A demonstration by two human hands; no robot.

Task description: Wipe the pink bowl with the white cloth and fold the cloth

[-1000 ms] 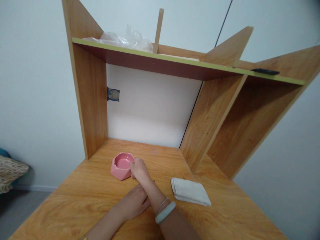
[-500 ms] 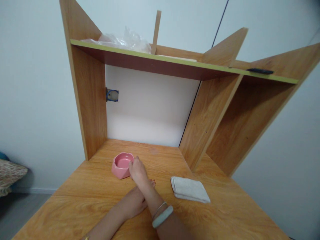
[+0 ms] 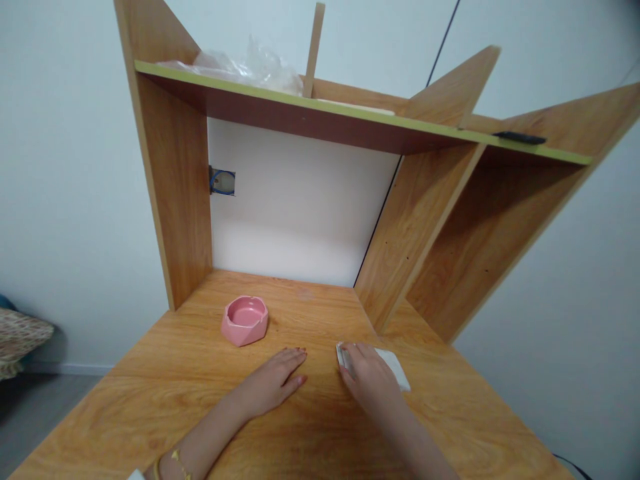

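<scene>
The right grip [image 3: 369, 377] lies over one folded cloth [image 3: 395, 368], its fingers bent down at the cloth's left edge and the thumb alongside; whether they pinch the fabric, I cannot tell. The cloth is off-white, flat and roughly rectangular, partly hidden under the hand. The left grip [image 3: 271, 381] rests palm down, holding nothing, four fingers stretched out close together and the thumb spread away from them. One gold-toned bracelet [image 3: 180, 463] shows clearly on that forearm. Near the left fingertips, on the far left part of the table [image 3: 165, 393], sits one pink bowl [image 3: 245, 332], smooth and glossy, with faceted sides and a notched rim, untouched. The table has a yellow-brown wood grain. Above it runs one long shelf [image 3: 280, 93] with a yellow-green edge, carrying one crumpled clear plastic bag [image 3: 250, 69] and one flat black object [image 3: 520, 137].
</scene>
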